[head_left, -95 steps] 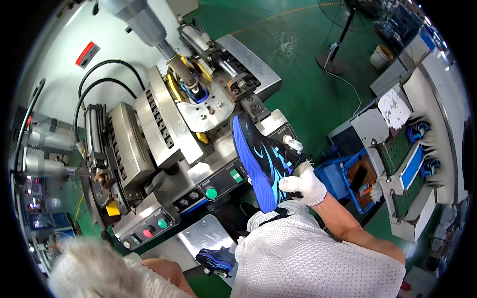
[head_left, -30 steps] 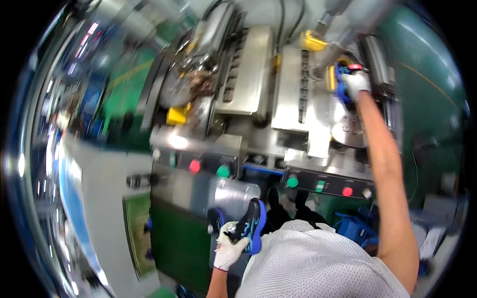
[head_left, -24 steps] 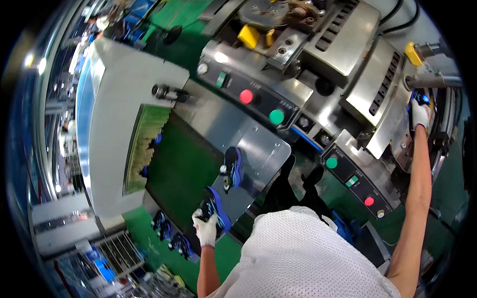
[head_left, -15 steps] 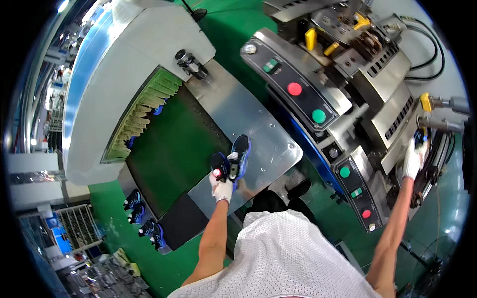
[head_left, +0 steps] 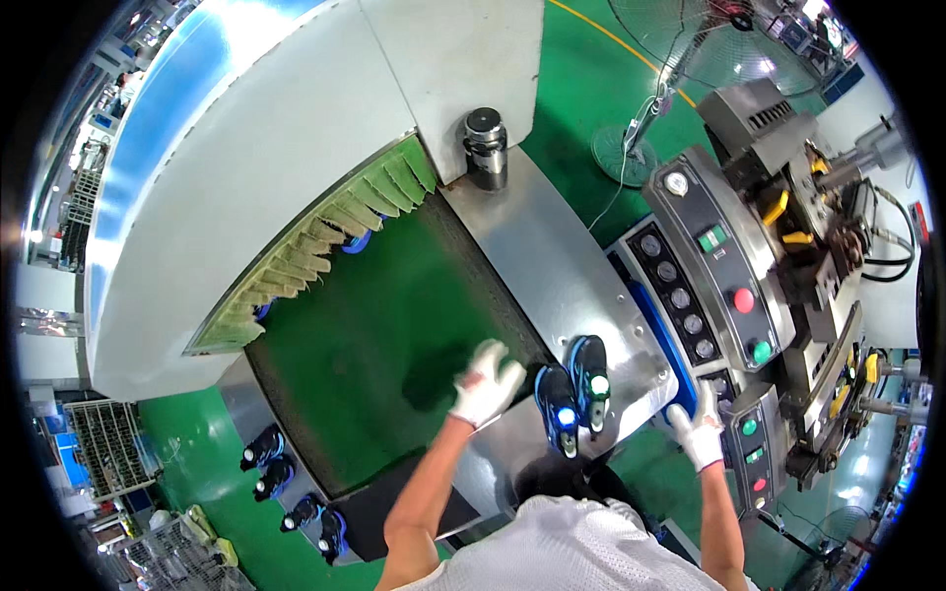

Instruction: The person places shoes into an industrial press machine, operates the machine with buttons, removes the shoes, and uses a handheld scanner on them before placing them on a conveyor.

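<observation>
My left hand [head_left: 488, 384], in a white glove, hangs over the green conveyor belt with its fingers apart and nothing in it. A black and blue shoe [head_left: 556, 409] stands just right of it on the metal table, beside a second such shoe [head_left: 589, 369]. Both have something bright at the opening. To the right of the shoes my gloved right hand [head_left: 698, 428] is spread and holds nothing, next to the machine's lower control panel [head_left: 754, 443]. Blue parts of more shoes [head_left: 357, 242] show at the fabric flaps.
A white tunnel housing [head_left: 266, 177] with green fabric flaps [head_left: 325, 246] spans the belt. A dark metal flask [head_left: 486, 148] stands at the table's far end. Several black and blue shoes [head_left: 261, 448] line the left edge. A pressing machine [head_left: 808, 266] fills the right; a fan [head_left: 729, 39] stands behind.
My left hand has let go of the shoe on the table and moved left over the belt. My right hand has come away from the machine's far right side. The view has turned.
</observation>
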`<state>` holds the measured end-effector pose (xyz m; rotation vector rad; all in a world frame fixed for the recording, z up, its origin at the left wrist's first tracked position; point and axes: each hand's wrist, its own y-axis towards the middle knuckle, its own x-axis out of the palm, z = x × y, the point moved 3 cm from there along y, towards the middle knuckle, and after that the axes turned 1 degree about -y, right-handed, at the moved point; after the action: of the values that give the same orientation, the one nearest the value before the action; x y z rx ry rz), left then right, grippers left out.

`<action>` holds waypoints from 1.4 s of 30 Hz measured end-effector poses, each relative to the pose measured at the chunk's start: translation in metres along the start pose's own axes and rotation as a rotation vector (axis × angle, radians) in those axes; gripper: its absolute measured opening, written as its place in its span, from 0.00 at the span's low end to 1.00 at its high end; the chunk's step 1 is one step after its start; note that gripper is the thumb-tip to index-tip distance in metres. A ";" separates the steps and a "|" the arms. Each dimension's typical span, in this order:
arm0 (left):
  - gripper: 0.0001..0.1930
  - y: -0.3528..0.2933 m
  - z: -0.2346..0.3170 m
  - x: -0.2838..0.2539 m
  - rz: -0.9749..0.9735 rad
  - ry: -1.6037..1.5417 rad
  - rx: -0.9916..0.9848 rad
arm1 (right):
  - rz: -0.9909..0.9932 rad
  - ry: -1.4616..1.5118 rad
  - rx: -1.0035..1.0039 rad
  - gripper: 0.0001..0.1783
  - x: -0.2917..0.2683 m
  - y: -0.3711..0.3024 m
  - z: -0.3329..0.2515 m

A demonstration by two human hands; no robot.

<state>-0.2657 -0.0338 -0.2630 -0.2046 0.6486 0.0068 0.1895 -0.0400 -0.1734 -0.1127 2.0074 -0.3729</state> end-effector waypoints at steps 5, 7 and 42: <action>0.25 0.186 -0.089 -0.169 0.597 0.706 0.131 | -0.136 -0.028 0.127 0.49 0.137 0.016 -0.126; 0.28 0.242 -0.102 -0.221 0.553 0.707 -0.013 | 0.099 0.084 -0.039 0.41 0.174 0.028 -0.104; 0.21 0.022 0.359 0.071 -0.263 -0.719 0.271 | -0.499 1.677 -0.269 0.36 -0.080 -0.019 -0.022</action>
<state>0.0041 0.0519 -0.0308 -0.0152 -0.1002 -0.2494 0.2050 -0.0341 -0.0900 -0.6425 3.6987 -0.5949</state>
